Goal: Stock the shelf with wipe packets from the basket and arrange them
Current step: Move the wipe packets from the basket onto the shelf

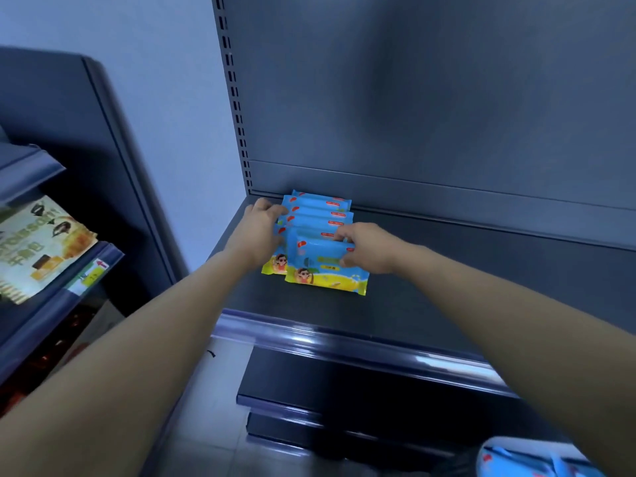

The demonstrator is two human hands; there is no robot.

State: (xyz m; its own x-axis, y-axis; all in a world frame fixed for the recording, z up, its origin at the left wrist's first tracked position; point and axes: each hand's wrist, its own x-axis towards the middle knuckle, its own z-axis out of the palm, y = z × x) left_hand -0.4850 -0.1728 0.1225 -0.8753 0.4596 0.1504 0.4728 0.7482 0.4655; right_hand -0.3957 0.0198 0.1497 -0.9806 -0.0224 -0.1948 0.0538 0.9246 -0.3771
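The person's left hand (260,232) and right hand (366,249) are bare, as are both wrists. The left forearm (137,356), in the lower left of the frame, and the right forearm (516,325), in the lower right, show uncovered up to the frame edges. Both look broader toward the bottom corners. The fingers (275,211) are too blurred for detail.
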